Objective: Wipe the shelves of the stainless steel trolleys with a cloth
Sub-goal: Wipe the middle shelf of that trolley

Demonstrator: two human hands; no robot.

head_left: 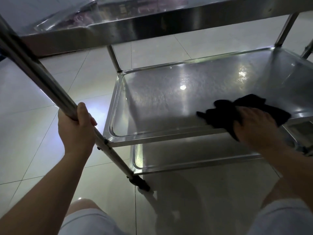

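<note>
Right hand (254,122) presses a black cloth (225,114) flat against the middle shelf (169,99) near its front rim, while the left hand (76,126) grips the trolley's upright post (42,73); long overlapping strokes into the corners would serve best.

Both forearms are bare, with no sleeves, watch or rings showing on the left hand (77,128) or the right hand (257,124). Light grey shorts (91,223) cover the thighs at six o'clock, knees bare.
</note>
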